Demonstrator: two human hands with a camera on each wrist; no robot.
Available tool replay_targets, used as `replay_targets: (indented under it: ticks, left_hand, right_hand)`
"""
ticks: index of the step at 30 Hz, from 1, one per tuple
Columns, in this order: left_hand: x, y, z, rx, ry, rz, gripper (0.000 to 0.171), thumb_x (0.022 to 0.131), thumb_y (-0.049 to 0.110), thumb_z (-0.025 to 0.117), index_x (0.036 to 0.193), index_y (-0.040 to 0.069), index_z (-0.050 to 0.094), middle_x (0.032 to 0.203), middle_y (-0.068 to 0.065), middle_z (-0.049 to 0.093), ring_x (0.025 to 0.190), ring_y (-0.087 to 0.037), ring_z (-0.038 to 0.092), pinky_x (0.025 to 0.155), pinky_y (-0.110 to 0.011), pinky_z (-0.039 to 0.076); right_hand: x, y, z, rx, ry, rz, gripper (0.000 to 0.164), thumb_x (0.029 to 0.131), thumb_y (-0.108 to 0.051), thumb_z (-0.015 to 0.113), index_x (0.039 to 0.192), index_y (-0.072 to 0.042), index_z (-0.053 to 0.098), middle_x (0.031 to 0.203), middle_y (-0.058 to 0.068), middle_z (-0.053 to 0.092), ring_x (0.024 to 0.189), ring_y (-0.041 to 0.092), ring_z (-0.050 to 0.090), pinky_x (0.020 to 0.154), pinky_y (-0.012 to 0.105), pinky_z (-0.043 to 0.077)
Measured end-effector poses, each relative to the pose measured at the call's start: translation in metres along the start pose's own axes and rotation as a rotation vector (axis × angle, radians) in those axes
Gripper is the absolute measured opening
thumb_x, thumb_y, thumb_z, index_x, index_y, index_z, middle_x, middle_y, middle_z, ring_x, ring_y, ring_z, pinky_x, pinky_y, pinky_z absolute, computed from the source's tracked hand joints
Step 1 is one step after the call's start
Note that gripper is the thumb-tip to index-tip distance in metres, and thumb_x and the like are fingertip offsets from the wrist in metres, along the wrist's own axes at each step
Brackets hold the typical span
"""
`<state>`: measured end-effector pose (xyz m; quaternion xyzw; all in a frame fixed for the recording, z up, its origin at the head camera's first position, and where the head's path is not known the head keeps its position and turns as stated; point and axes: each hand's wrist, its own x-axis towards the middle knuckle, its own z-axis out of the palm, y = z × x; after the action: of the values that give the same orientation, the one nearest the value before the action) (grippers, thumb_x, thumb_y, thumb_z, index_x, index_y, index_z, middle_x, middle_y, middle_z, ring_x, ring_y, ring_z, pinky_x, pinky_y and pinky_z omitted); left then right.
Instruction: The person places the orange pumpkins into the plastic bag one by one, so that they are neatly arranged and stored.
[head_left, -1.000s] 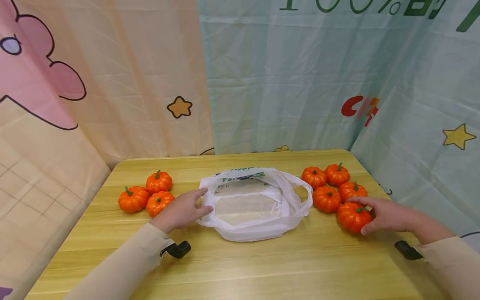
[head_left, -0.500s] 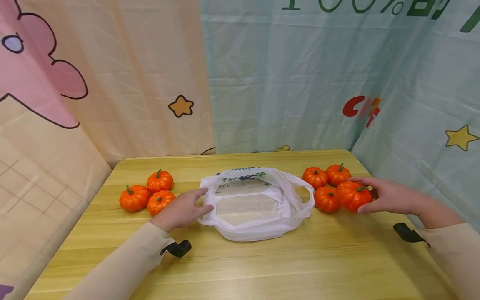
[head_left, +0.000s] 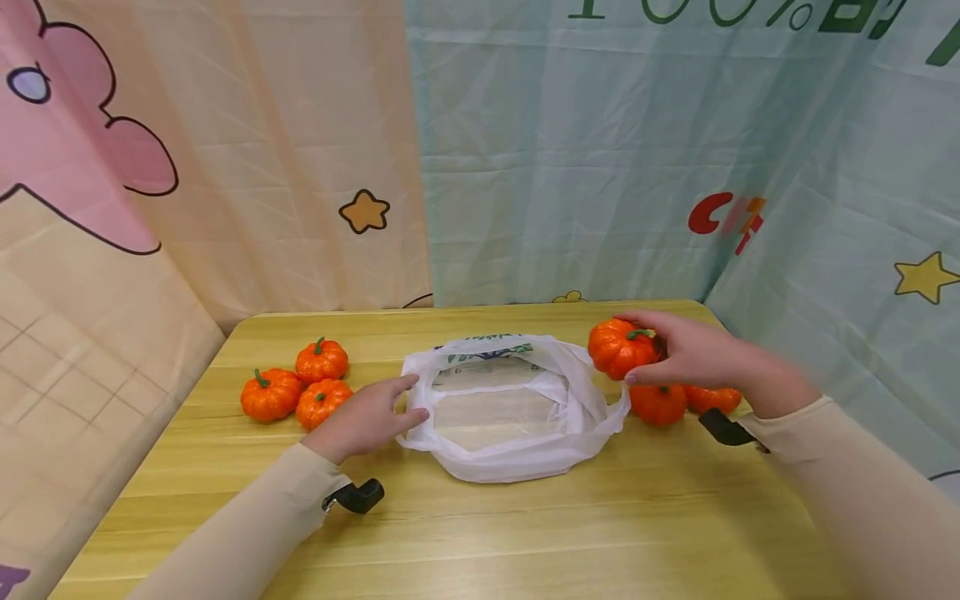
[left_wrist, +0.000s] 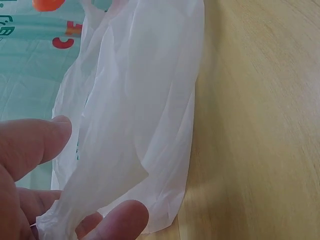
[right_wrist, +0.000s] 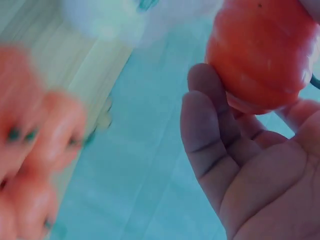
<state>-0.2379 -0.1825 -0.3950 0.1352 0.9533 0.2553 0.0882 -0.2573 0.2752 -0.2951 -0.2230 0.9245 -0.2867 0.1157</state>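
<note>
In the head view a white plastic bag (head_left: 498, 467) lies with its mouth open at the table's middle. My left hand (head_left: 367, 421) holds its left handle; in the left wrist view the handle strip (left_wrist: 95, 185) runs between thumb and fingers. My right hand (head_left: 693, 358) grips a small orange pumpkin (head_left: 617, 350) by thumb and fingers, raised beside the bag's right handle. The right wrist view shows this pumpkin (right_wrist: 262, 52) at the fingertips. Beneath the right hand are other pumpkins (head_left: 658, 405), some hidden by it.
Three small pumpkins (head_left: 272, 396) sit left of the bag, close to the left forearm. Printed cloth (head_left: 570, 167) hangs behind and at both sides of the wooden table (head_left: 480, 542). Each wrist carries a black mount (head_left: 727, 428).
My right hand has lifted the nearest pumpkin of the right group and carried it up and left toward the bag. The left hand and the bag have stayed in place.
</note>
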Motion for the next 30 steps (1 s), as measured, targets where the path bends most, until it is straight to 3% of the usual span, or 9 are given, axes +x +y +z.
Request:
replay_targets:
  ticks: [6, 12, 24, 30]
  left_hand:
    - [0.0, -0.001, 0.0, -0.007, -0.001, -0.004, 0.075, 0.101, 0.047, 0.068, 0.16, 0.007, 0.044, 0.158, -0.021, 0.052, 0.136, -0.037, 0.058, 0.114, -0.059, 0.046]
    - [0.0, -0.002, 0.001, 0.001, 0.008, 0.003, 0.075, 0.1, 0.046, 0.068, 0.159, 0.006, 0.045, 0.157, -0.021, 0.054, 0.135, -0.036, 0.059, 0.114, -0.057, 0.047]
    - [0.0, 0.0, 0.001, -0.001, 0.007, -0.006, 0.073, 0.101, 0.046, 0.067, 0.16, 0.009, 0.045, 0.154, -0.021, 0.057, 0.138, -0.039, 0.058, 0.114, -0.059, 0.047]
    - [-0.002, -0.001, 0.001, -0.017, 0.008, -0.012, 0.073, 0.1, 0.047, 0.069, 0.16, 0.01, 0.046, 0.154, -0.02, 0.057, 0.138, -0.037, 0.058, 0.114, -0.058, 0.047]
  right_hand:
    - [0.039, -0.038, 0.025, -0.003, 0.005, -0.063, 0.092, 0.091, -0.032, 0.084, 0.165, -0.015, 0.031, 0.159, 0.018, 0.046, 0.106, 0.025, 0.067, 0.091, 0.038, 0.059]
    - [0.072, -0.06, 0.055, 0.024, 0.001, -0.058, 0.091, 0.088, -0.029, 0.086, 0.16, -0.012, 0.033, 0.155, 0.015, 0.049, 0.12, 0.031, 0.064, 0.1, 0.045, 0.059]
    - [0.122, -0.081, 0.119, 0.055, -0.009, -0.037, 0.082, 0.085, -0.032, 0.088, 0.151, -0.01, 0.044, 0.144, 0.01, 0.058, 0.127, 0.029, 0.059, 0.11, 0.047, 0.052]
    - [0.135, -0.088, 0.145, -0.008, -0.005, 0.017, 0.083, 0.084, -0.034, 0.09, 0.152, -0.014, 0.047, 0.142, 0.011, 0.053, 0.125, 0.03, 0.058, 0.111, 0.048, 0.051]
